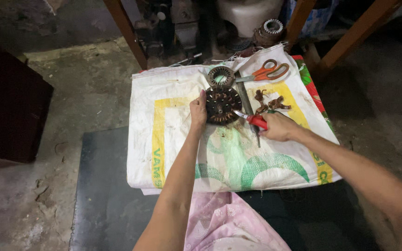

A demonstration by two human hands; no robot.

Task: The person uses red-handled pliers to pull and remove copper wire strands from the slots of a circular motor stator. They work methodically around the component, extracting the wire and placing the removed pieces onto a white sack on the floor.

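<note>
1. My left hand [198,111] rests on the left rim of one dark round stator [221,106] wound with copper; its fingers [203,96] lie nearly straight along the rim, pressing rather than wrapping it.
2. My right hand [279,126] has its fingers curled tight around one red-handled cutter [256,120], whose tip meets the stator's right edge.
3. One second, smaller ring-shaped stator core [220,76] lies just beyond the left fingers, touching the dark one.
4. One pair of orange-handled scissors [267,72] lies farther beyond the right fingers.
5. A small heap of cut copper bits [270,103] sits just beyond the right hand; I cannot count them.
6. One flat metal bar [246,103] runs under the cutter.
7. Everything lies on one white woven sack [173,139].
</note>
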